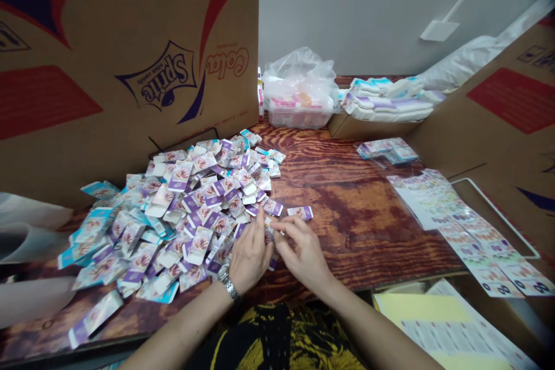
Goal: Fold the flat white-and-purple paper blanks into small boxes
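Note:
My left hand (250,251), with a metal watch on its wrist, is closed along the near side of a small printed carton (268,225). From the other side my right hand (302,250) pinches at that carton's end, thumb and fingertips together. Much of the carton is hidden by my fingers. A loose pile of small purple, blue and white cartons (202,208) spreads left of my hands, some with flaps up. One single carton (300,213) lies flat just beyond my right fingers.
A large cardboard box (108,69) stands behind the pile; another cardboard box (498,127) is at right. At the back sit a bagged plastic tub (299,110) and a tray of packs (385,107). Printed sheets (468,231) and wrapped cartons (388,150) lie on the wooden table (355,231).

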The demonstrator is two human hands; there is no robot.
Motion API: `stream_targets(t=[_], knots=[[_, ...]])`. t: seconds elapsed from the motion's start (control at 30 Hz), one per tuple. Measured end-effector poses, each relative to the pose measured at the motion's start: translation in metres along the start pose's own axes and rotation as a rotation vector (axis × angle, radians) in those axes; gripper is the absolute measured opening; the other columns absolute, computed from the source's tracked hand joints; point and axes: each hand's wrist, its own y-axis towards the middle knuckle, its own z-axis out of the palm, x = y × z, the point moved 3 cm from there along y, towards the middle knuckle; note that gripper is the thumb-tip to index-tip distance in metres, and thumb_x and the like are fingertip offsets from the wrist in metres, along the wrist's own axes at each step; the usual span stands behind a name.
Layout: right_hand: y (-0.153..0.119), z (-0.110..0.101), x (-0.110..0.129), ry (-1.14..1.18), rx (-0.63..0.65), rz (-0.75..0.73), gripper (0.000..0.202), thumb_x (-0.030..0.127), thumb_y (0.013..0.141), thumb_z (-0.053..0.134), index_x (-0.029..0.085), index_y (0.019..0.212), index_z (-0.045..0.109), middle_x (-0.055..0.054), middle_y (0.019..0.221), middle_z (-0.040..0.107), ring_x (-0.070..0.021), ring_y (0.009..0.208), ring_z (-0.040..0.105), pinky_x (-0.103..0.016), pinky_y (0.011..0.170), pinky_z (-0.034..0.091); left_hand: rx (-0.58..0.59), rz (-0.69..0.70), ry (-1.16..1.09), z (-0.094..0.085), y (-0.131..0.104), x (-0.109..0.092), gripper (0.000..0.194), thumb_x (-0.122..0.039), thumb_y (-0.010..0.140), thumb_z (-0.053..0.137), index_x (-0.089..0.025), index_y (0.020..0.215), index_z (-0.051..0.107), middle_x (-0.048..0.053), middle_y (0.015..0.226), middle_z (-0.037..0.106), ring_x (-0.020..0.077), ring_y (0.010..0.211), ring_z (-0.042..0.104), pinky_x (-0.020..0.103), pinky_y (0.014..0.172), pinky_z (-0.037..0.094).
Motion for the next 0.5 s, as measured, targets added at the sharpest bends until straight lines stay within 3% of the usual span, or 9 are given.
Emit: stream_targets(t=[0.1, 0.2, 0.3, 0.37, 0.43, 0.5], knots=[[-0.001, 0.003, -0.012, 0.053, 0.090, 0.001, 0.028, 0.021, 0.087, 0.049, 0.023, 0.112, 0.061, -0.007, 0.103, 0.055, -0.0180, 0.097, 0.055, -0.031, 0.085, 0.045, -0.012, 0.035, 0.092, -0.007, 0.008, 0.004, 0.071, -0.017, 0.086, 0.040, -0.010, 0.144, -0.001, 0.016, 0.105, 0.058, 0.0242, 0.090, 0.058, 0.034, 0.072, 0.051], [0.004, -0.002, -0.040, 0.097, 0.108, 0.104, 0.034, 0.029, 0.089, 0.048, 0.025, 0.123, 0.053, -0.006, 0.102, 0.056, -0.0166, 0.090, 0.057, -0.028, 0.075, 0.048, -0.076, 0.023, 0.300, -0.039, 0.036, 0.026, 0.069, -0.024, 0.087, 0.045, -0.006, 0.143, 0.009, 0.009, 0.082, 0.059, 0.0212, 0.073, 0.057, 0.030, 0.059, 0.049], [0.007, -0.005, -0.071, -0.005, 0.082, 0.164, 0.036, 0.032, 0.087, 0.052, 0.022, 0.121, 0.053, -0.007, 0.102, 0.058, -0.0186, 0.090, 0.057, -0.029, 0.073, 0.048, -0.222, -0.091, 0.500, -0.092, 0.070, 0.056, 0.071, -0.035, 0.088, 0.047, -0.004, 0.142, 0.013, 0.019, 0.110, 0.055, 0.0293, 0.100, 0.053, 0.041, 0.077, 0.049], [0.005, 0.003, -0.085, -0.120, 0.180, 0.149, 0.036, 0.031, 0.082, 0.059, 0.022, 0.117, 0.056, -0.006, 0.101, 0.060, -0.0203, 0.091, 0.057, -0.031, 0.078, 0.046, -0.323, -0.088, 0.548, -0.119, 0.085, 0.066, 0.075, -0.043, 0.088, 0.047, -0.003, 0.141, 0.012, 0.022, 0.138, 0.031, 0.0376, 0.125, 0.032, 0.055, 0.096, 0.036], [0.002, 0.013, -0.094, -0.219, 0.261, 0.142, 0.043, 0.031, 0.076, 0.065, 0.023, 0.118, 0.056, -0.006, 0.100, 0.061, -0.0216, 0.092, 0.057, -0.033, 0.081, 0.044, -0.368, -0.050, 0.517, -0.126, 0.086, 0.065, 0.077, -0.042, 0.087, 0.051, -0.005, 0.142, 0.012, 0.020, 0.147, 0.013, 0.0396, 0.133, 0.016, 0.058, 0.105, 0.022], [-0.002, 0.021, -0.100, -0.286, 0.276, 0.152, 0.047, 0.032, 0.074, 0.068, 0.024, 0.118, 0.056, -0.007, 0.099, 0.061, -0.0219, 0.092, 0.058, -0.032, 0.080, 0.044, -0.356, 0.009, 0.437, -0.114, 0.075, 0.055, 0.073, -0.036, 0.086, 0.055, -0.008, 0.141, 0.016, 0.018, 0.147, 0.015, 0.0367, 0.135, 0.016, 0.056, 0.108, 0.021]])
